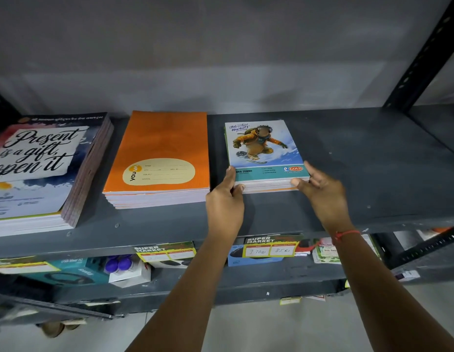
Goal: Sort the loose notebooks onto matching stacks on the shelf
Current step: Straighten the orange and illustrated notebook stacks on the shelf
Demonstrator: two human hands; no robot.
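1. Dark grey shelf (373, 161) fills the middle of the view, with a slotted upright (423, 59) up at 1 o'clock.
2. Biggest pile is the "gift" stack (38, 174) way over at 9 o'clock, "Present is a gift, open it" on top.
3. Orange stack (160, 148) sits just right of it, close to centre, with a cream "YOU" label on the cover.
4. Snowboarder stack (265, 148), the smallest pile, is a bit toward 3 o'clock from the orange one, not touching it. Top cover says "Adventure awaits".
5. Left hand (224, 201) has its thumb on the cover's near-left corner and fingers against the front edge of that pile.
6. Right hand (319, 189) is on the near-right corner the same way, so the two hands are apart and bracket the pile. Can't tell how hard they squeeze.
7. Red thread (346, 233) on the right wrist.
8. Price tags (270, 247) reading "SUPER MARKET" hang off the shelf's front lip at 6 o'clock, boxes behind them.
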